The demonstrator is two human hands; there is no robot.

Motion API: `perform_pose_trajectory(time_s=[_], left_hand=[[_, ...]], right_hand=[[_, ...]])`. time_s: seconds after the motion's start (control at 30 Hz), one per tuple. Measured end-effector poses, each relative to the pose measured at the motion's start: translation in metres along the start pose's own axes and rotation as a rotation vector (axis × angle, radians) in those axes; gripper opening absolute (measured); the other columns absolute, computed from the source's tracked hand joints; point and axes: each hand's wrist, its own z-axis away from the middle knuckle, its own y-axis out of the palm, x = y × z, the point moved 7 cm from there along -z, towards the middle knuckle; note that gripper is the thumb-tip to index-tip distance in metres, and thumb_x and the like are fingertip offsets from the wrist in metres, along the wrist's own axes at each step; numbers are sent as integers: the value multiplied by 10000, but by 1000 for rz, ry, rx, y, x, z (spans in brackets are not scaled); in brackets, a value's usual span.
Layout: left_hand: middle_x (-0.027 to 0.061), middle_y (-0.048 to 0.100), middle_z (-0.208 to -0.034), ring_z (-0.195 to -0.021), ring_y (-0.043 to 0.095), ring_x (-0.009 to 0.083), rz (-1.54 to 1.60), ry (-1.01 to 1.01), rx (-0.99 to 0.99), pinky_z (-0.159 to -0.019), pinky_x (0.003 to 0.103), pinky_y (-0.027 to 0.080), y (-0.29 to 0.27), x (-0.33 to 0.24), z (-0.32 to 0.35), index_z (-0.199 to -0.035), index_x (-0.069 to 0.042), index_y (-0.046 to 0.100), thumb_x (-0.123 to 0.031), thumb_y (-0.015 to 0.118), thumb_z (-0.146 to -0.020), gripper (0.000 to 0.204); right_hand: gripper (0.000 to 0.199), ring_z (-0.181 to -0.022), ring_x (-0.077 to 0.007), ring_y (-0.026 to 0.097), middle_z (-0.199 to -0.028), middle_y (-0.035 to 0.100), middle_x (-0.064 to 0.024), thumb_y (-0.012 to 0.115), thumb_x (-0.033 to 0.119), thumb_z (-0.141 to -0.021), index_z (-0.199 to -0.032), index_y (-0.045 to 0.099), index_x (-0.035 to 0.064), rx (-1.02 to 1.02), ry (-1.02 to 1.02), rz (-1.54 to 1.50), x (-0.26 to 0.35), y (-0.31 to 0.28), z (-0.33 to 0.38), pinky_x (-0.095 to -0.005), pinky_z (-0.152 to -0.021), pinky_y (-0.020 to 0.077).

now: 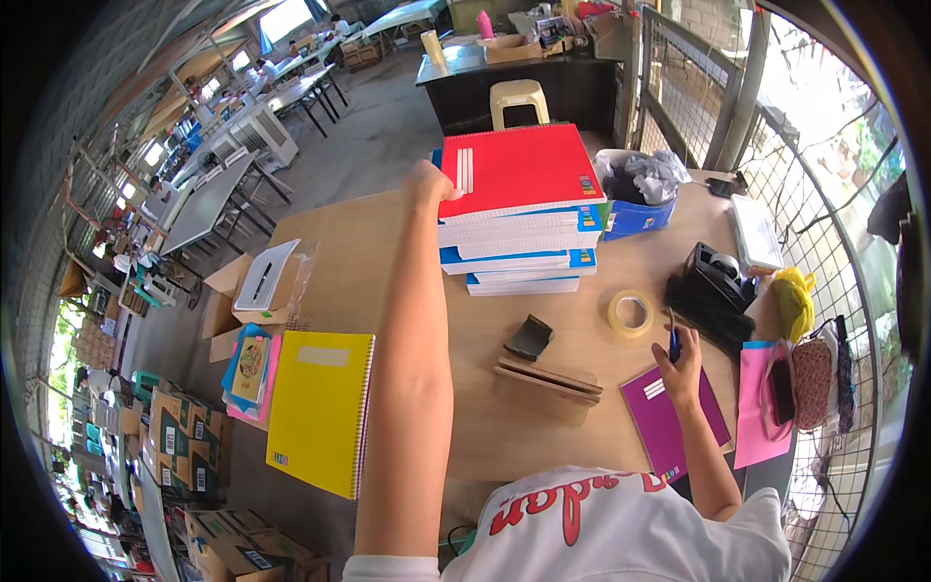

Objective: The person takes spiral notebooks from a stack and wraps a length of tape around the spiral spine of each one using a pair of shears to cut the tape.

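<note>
My left hand [430, 181] reaches far forward to the left edge of a tall notebook stack. Its fingers close on the edge of the red spiral notebook [524, 170] on top; part of the grip is hidden and slightly blurred. Blue-covered notebooks [519, 260] with white page edges lie beneath, some offset. My right hand [682, 367] is closed around a slim blue tool [674, 341] with a thin tip, whose exact kind I cannot make out. Below that hand lies a purple notebook [659, 427] with a white label. A roll of clear tape [630, 313] lies just left of it.
A yellow spiral notebook [320, 407] and an open carton [267, 281] sit at the table's left. A dark block [529, 338] and brown cardboard pieces [548, 380] lie mid-table. On the right stand a black tape dispenser [720, 274], a blue bin [640, 215] and a pink folder [761, 412].
</note>
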Motion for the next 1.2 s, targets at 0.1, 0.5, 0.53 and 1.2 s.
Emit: perform_pose_trajectory(time_s=[0.1,0.5,0.53,1.2], left_hand=[[239,694,-1121,-1044,686,365,-99,104,-146,-887,404,570,-27,-52,41,-1065,2,705,-191,902,-653,495],[249,713,-966,-943,704,387,-14,235,-290,-808,436,574,-56,-55,46,-919,2,712,-125,752,-766,203],[249,713,-966,-943,704,387,-17,233,-297,-808,436,574,-55,-52,44,-919,2,712,-125,752,-766,203],[154,696,-1072,-994,679,203,861,688,-212,-841,326,528,-122,-94,168,-1103,-3,503,38,660,-859,293]], right_hand=[[407,-873,-354,555,-978,527,-163,780,105,-746,-1100,613,-4,-140,-319,118,27,-12,-17,-406,-783,466],[412,-877,-328,615,-984,592,-162,800,168,-775,-1111,622,12,-97,-451,-213,166,18,-114,-376,-778,488],[413,-890,-330,617,-989,593,-163,800,171,-776,-1113,622,13,-110,-489,-208,174,16,-114,-377,-788,489],[673,-868,-149,633,-1062,667,-106,896,185,-729,-1232,495,-13,45,-279,-899,159,1,-180,-319,-786,547]])
